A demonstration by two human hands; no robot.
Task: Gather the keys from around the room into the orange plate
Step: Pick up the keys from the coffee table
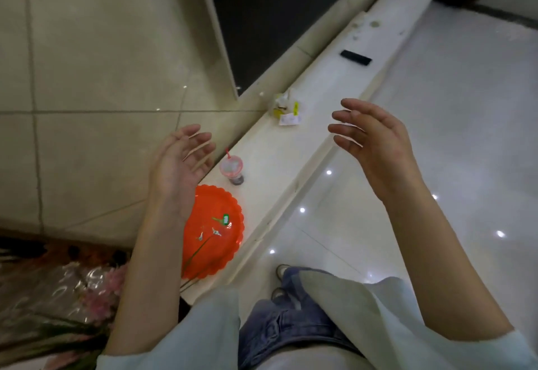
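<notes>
An orange plate (225,249) with a scalloped rim lies on a long white ledge. Inside it I see a key with a green tag (223,220) and two small silvery keys (216,232). My left hand (182,166) hovers palm up just above the plate's far left edge, fingers relaxed and holding nothing. Out to the right, my right hand (375,142) floats over the ledge's outer edge with loosely spread fingers, also holding nothing. A small heap with yellow and white tags (286,110) lies farther along the ledge; I cannot tell if it has keys.
A small pink-lidded cup (232,169) with a straw stands just beyond the plate. A black rectangular object (355,57) lies farther up the white ledge (291,160). Wrapped pink flowers (87,285) lie at lower left. Glossy white floor (436,107) spreads to the right.
</notes>
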